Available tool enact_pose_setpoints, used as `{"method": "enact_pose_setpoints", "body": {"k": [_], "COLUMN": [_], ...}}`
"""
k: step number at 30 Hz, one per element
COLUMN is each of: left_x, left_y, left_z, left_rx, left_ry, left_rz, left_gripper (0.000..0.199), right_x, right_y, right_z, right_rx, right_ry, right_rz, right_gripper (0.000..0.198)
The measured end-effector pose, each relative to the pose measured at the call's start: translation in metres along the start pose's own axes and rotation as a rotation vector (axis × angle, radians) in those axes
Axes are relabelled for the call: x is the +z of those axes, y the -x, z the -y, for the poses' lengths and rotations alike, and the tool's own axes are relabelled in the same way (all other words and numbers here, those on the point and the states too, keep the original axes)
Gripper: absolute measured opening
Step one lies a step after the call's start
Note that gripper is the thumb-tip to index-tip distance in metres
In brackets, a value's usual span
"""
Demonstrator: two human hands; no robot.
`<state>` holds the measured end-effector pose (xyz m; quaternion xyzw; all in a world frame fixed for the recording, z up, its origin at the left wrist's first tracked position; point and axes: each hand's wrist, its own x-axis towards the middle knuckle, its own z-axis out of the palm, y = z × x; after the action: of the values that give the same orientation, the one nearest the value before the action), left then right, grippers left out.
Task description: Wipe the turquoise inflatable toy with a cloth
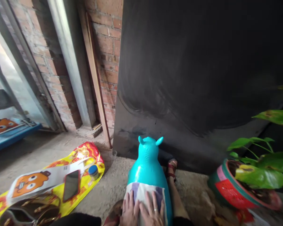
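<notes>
turquoise and glossy, the inflatable animal toy stands upright on the concrete floor, just in front of a large dark panel and between the person's legs, with a sandalled foot just beside it. a striped cloth is draped over its rounded back. it is judged that the toy, being light and smooth, could roll or tip sideways if it is pressed unevenly, and the cloth could slide off the slick surface; a tilt to the right would bring it toward the potted plant, a tilt to the left toward the yellow printed bag where a phone and a small blue-capped jar lie. both hands are laid flat on the cloth, touching each other: the left hand with fingers spread narrowly, the right hand, a ring seen on one finger, likewise extended. nothing is gripped; the cloth lies under the fingers, the toy's back directly beneath it.
</notes>
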<state>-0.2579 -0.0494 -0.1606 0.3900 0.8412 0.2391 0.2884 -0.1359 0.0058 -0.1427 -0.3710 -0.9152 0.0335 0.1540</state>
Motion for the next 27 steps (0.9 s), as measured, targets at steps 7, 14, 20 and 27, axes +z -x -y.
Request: {"method": "enact_pose_setpoints", "body": {"k": [7,14,20,27], "left_x": [-0.01,-0.027,-0.026,-0.001], "left_y": [-0.052,-0.115,-0.098,-0.012], "left_z": [-0.004,0.003,0.002,0.009], "left_rx": [-0.163,-0.171,-0.187,-0.034], "left_ry": [0.288,0.426,0.385,0.128], "left_rz": [-0.084,-0.101,-0.092,-0.009], "left_gripper": [0.062,0.069,0.064,0.073], "right_x": [-0.037,-0.045,-0.057,-0.072], "right_y": [-0.064,-0.13,-0.114,-0.048], "right_z": [-0.007,0.011,0.01,-0.026], "right_rx": [-0.166,-0.209,-0.275,-0.382], "right_ry": [-0.178,-0.222,-0.231,-0.214], "right_rz": [0.338,0.312,0.352,0.453], "right_gripper": [0.061,0.061,0.062,0.061]}}
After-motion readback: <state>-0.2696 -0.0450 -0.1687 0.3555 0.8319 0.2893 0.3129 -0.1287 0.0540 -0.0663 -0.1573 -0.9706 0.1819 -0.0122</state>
